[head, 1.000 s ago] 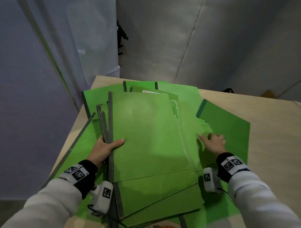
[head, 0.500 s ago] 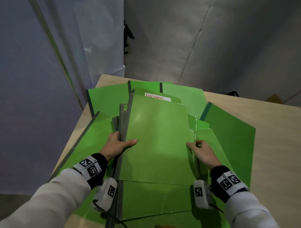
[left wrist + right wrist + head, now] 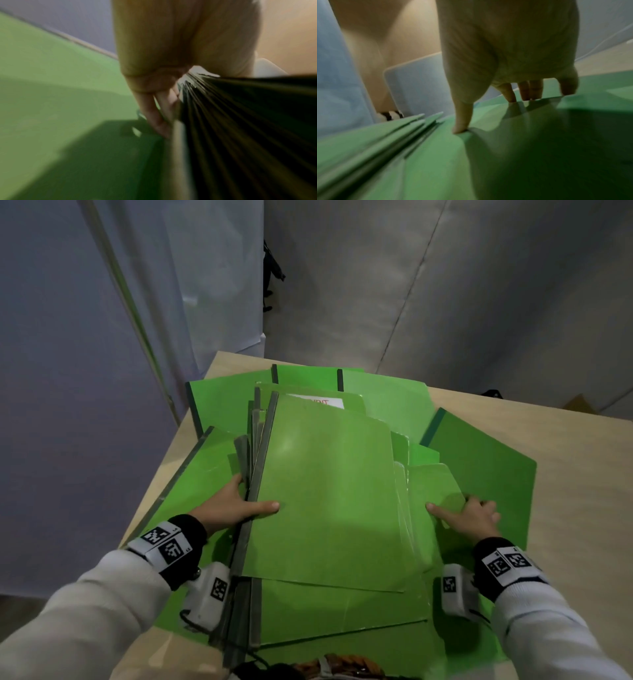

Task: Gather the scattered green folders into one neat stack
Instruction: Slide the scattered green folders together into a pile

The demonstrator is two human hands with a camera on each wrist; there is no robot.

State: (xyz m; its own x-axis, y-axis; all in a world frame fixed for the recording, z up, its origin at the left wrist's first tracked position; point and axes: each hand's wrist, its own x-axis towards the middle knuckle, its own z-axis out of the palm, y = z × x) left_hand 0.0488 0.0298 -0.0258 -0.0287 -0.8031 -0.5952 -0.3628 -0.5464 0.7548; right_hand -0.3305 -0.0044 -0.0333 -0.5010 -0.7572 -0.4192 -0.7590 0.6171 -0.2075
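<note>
Several green folders lie overlapping on the wooden table (image 3: 582, 508). The top folder (image 3: 329, 491) lies on a loose pile whose grey spines fan out at its left. My left hand (image 3: 236, 505) grips those spines, thumb flat on the top folder. In the left wrist view its fingers (image 3: 159, 115) lie along the spine edges (image 3: 223, 121). My right hand (image 3: 469, 515) rests on a paler folder (image 3: 431, 491) sticking out at the right. The right wrist view shows its thumb (image 3: 462, 121) pressing down and the fingertips (image 3: 529, 92) at that folder's edge.
A darker folder (image 3: 486, 460) lies askew at the right. More folders (image 3: 226, 402) spread at the back, and one (image 3: 198, 474) hangs at the table's left edge. A folder with a white label (image 3: 318, 402) peeks out behind. Bare wood (image 3: 565, 577) shows to the right.
The top folder has turned from tilted to nearly square with the pile. The folders under it have drawn in. My right hand moved in to the pile's right edge, then slightly back out.
</note>
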